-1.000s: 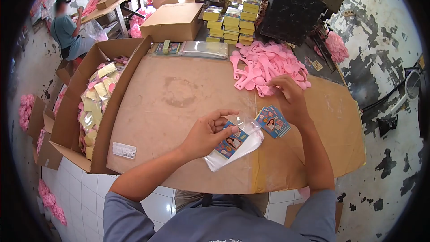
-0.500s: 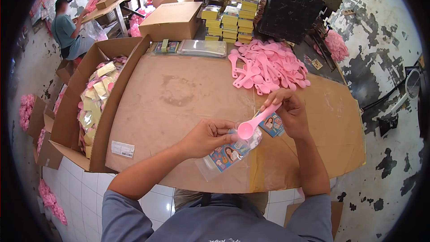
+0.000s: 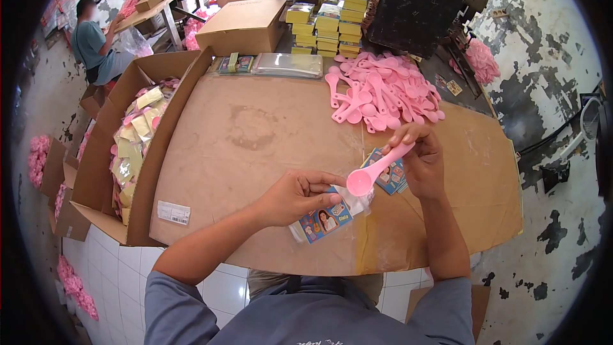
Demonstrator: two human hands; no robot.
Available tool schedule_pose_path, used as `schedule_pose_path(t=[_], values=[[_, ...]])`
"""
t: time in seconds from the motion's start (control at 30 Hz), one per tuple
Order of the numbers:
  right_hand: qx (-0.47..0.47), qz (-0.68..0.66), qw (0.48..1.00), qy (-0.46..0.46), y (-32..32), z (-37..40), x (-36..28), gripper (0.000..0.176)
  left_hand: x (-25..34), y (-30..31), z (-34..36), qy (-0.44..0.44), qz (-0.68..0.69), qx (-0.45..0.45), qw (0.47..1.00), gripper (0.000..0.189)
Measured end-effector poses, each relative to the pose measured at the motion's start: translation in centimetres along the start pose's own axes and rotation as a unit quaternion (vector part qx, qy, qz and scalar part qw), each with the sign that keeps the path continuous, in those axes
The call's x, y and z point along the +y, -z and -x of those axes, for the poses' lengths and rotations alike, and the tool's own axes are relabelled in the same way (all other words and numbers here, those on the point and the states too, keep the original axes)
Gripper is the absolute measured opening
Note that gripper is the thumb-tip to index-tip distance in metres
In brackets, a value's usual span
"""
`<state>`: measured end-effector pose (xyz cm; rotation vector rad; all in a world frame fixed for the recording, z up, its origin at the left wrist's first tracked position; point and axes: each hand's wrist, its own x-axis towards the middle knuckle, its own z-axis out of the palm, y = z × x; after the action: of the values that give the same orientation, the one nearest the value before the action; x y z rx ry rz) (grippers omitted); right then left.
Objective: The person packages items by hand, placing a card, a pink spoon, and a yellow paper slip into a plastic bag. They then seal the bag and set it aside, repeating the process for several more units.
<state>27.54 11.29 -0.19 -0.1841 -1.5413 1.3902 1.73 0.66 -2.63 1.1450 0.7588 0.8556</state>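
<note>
Between the fingers of my right hand (image 3: 421, 156) is the handle end of a pink measuring spoon (image 3: 383, 169), its bowl hanging toward my left hand. My left hand (image 3: 297, 198) pinches a clear plastic bag (image 3: 299, 232) with a blue printed card (image 3: 325, 222) inside. The spoon's bowl overlaps the bag's open end in this view. More blue printed cards (image 3: 391, 179) lie on the cardboard-covered table behind the spoon, partly hidden by it and my right hand. Beyond them is a heap of pink spoons (image 3: 383, 92).
On my left stands an open carton (image 3: 182, 112) of packed bags. Along the table's back are a stack of clear bags (image 3: 288, 67), a banded card bundle (image 3: 235, 65), card stacks (image 3: 317, 29) and a closed box (image 3: 242, 25). A person (image 3: 96, 41) sits at the far left.
My right hand has shifted slightly right with the spoon, whose bowl has moved right and a little up. The card in the bag now lies nearer the bag's mouth, under my left thumb.
</note>
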Motion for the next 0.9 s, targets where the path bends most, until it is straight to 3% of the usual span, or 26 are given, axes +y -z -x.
schedule_pose_path(t=[0.2,0.43,0.5,0.6,0.8,0.87,0.9], values=[[-0.064,0.061,0.996,0.001,0.3,0.2,0.2,0.015,0.0,0.0,-0.1,0.002,-0.004,0.016,1.000,0.039],[-0.059,0.065,0.996,-0.023,-0.2,0.8,0.4,0.017,-0.4,0.3,-0.1,0.039,-0.043,0.003,0.998,0.037],[-0.067,0.066,0.995,-0.031,-0.6,1.2,0.5,0.020,-1.2,0.3,-0.3,0.004,-0.015,-0.001,1.000,0.036],[-0.097,0.226,0.969,0.010,-1.5,1.1,0.4,0.028,-1.3,0.3,-0.4,-0.020,-0.005,0.001,1.000,0.036],[-0.153,0.329,0.932,0.012,-5.9,1.1,-0.7,0.029,0.0,0.7,0.2,0.007,0.054,-0.006,0.998,0.034],[-0.051,0.161,0.984,-0.056,-6.8,0.7,-0.9,0.024,0.1,0.8,0.4,0.004,0.047,-0.020,0.999,0.033],[-0.058,0.147,0.985,-0.066,-6.7,0.6,-1.0,0.022,-0.2,0.8,0.3,-0.005,0.045,-0.030,0.999,0.033]])
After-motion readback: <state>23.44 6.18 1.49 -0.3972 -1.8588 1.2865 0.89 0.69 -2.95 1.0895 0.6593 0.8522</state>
